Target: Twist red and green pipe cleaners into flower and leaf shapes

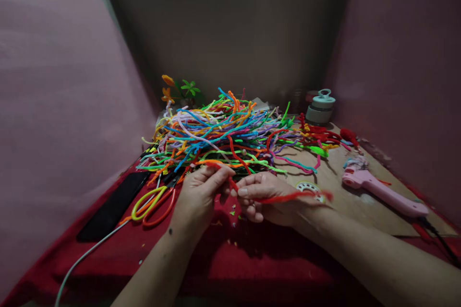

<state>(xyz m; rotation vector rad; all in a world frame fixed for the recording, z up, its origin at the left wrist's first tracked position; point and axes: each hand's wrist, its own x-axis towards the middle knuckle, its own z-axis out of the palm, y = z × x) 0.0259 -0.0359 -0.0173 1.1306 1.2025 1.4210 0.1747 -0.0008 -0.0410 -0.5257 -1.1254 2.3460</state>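
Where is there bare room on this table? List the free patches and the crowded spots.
Free: the red cloth at the near edge between the forearms; the brown board between the right hand and pink glue gun. Crowded: the pipe-cleaner pile behind both hands, which hold a red pipe cleaner, and scissors and phone beside the left hand.

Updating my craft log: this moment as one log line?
left hand: pinching red pipe cleaner | right hand: pinching it too | behind: pipe cleaner pile | left: scissors

Fuzzy pipe cleaner [284, 197], matt cloth [230, 259]
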